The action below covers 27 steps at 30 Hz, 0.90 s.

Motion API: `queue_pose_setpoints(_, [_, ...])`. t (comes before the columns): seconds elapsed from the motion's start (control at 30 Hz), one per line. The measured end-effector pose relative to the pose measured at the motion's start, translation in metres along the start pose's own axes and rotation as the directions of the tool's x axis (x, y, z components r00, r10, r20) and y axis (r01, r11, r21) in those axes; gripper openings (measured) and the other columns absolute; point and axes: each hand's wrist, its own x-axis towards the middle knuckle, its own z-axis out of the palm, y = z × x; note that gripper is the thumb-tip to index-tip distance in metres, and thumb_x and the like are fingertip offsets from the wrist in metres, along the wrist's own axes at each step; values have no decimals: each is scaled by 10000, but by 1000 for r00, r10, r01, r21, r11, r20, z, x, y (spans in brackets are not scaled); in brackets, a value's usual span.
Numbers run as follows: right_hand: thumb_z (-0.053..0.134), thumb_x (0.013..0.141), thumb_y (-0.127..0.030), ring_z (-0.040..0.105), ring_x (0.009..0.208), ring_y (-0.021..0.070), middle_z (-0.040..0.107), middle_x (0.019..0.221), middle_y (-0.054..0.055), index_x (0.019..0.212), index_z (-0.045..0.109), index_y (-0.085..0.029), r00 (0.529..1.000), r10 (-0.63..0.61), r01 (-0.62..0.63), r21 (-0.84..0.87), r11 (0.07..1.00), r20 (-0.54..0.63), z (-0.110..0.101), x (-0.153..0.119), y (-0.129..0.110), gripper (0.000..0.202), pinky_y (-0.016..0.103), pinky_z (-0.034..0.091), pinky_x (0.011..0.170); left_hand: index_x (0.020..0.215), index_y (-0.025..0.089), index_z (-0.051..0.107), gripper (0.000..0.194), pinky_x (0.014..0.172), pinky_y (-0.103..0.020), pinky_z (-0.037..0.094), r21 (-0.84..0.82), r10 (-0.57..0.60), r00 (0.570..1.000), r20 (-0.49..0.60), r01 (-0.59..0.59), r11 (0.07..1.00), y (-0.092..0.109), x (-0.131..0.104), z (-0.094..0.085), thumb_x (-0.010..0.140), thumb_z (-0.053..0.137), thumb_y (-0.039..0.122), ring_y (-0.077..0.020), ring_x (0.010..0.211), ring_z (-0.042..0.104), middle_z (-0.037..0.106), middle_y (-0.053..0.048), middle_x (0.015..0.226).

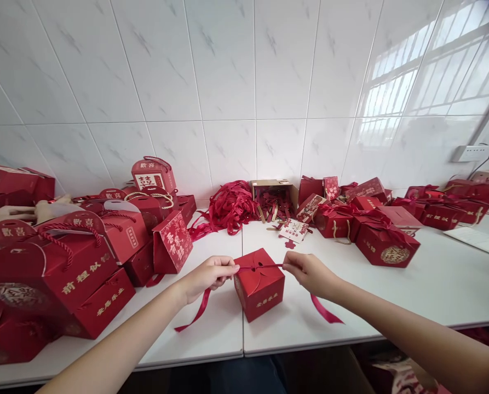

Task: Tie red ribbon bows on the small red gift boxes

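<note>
A small red gift box [264, 298] with gold characters on its front stands on the white table in front of me. Across its folded top runs a dark red ribbon [322, 311], pulled taut between my hands, its loose ends hanging down on both sides. My left hand [213, 275] pinches the ribbon at the box's left top edge. Just past the right edge, my right hand [310, 273] is closed on the other length of it. Where the ribbon crosses the middle of the lid, I cannot tell whether it is knotted.
Large red gift boxes [75, 273] with rope handles crowd the left side. Behind are a heap of red ribbons [231, 208] and an open carton [275, 183] of small tags. Ribbon-tied boxes [386, 243] stand at right. Another person's hand [10, 216] shows at far left.
</note>
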Motion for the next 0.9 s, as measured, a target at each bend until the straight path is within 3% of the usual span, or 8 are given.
queue_pose_setpoints(0.13, [422, 880, -240, 490, 569, 125, 597, 698, 5, 775, 472, -201, 999, 24, -26, 52, 998, 36, -1, -4, 4, 123, 267, 392, 575, 719, 180, 488, 394, 476, -246, 82, 5, -65, 997, -32, 65, 998, -12, 4, -5, 757, 565, 565, -51, 443, 194, 403, 48, 588])
queue_pose_setpoints(0.23, [416, 878, -252, 431, 532, 110, 544, 694, -24, 841, 399, -218, 999, -1, 7, 130, 991, -44, -1, -4, 3, 53, 245, 360, 523, 733, 176, 526, 312, 440, -233, 58, 68, -190, 982, 13, 189, 980, -15, 8, -12, 683, 664, 452, -34, 388, 181, 470, 42, 547])
queue_pose_setpoints(0.3, [469, 849, -260, 388, 533, 107, 457, 625, -48, 754, 371, -219, 994, -55, 68, 139, 988, -89, -4, -5, 0, 142, 236, 332, 514, 719, 154, 581, 271, 420, -220, 55, 114, -261, 960, 101, 250, 962, -13, 8, -16, 612, 740, 345, -23, 378, 215, 526, 21, 559])
queue_pose_setpoints(0.43, [502, 765, -139, 450, 603, 119, 463, 665, 4, 536, 406, -178, 970, -237, 229, -106, 968, -62, -11, -7, -8, 252, 251, 368, 561, 682, 109, 666, 265, 396, -213, 64, 131, -274, 914, 300, 245, 961, 0, 4, -17, 601, 787, 330, -28, 389, 283, 545, -8, 549])
queue_pose_setpoints(0.5, [513, 760, -110, 507, 655, 136, 513, 752, 41, 529, 492, -162, 937, -339, 301, -304, 904, -79, -12, -7, -9, 237, 271, 412, 607, 717, 106, 691, 298, 393, -222, 54, 85, -214, 919, 330, 197, 977, 8, 1, -13, 641, 767, 384, -23, 378, 240, 512, 10, 520])
queue_pose_setpoints(0.63, [526, 839, -146, 553, 660, 148, 542, 786, 73, 594, 620, -149, 854, -479, 314, -535, 784, -201, -11, -1, -6, 262, 286, 456, 624, 838, 126, 712, 314, 415, -222, 60, -70, -32, 972, 232, 50, 996, 23, -10, 3, 714, 720, 415, -12, 398, 173, 436, 58, 516])
queue_pose_setpoints(0.8, [536, 880, -222, 526, 655, 143, 541, 744, 60, 601, 644, -161, 664, -626, 421, -488, 765, -409, -8, 9, -14, 305, 276, 454, 605, 961, 116, 721, 376, 430, -223, 71, -210, 75, 997, 26, -68, 975, 39, -23, 33, 715, 712, 400, -7, 403, 184, 456, 51, 557])
queue_pose_setpoints(0.9, [592, 806, -171, 504, 617, 126, 540, 710, 35, 578, 643, -172, 687, -535, 442, -302, 845, -492, -1, 11, -23, 234, 253, 432, 557, 1055, 138, 705, 366, 435, -211, 122, -123, 137, 984, -112, -150, 981, 42, -23, 45, 762, 636, 346, -33, 435, 238, 492, 36, 573])
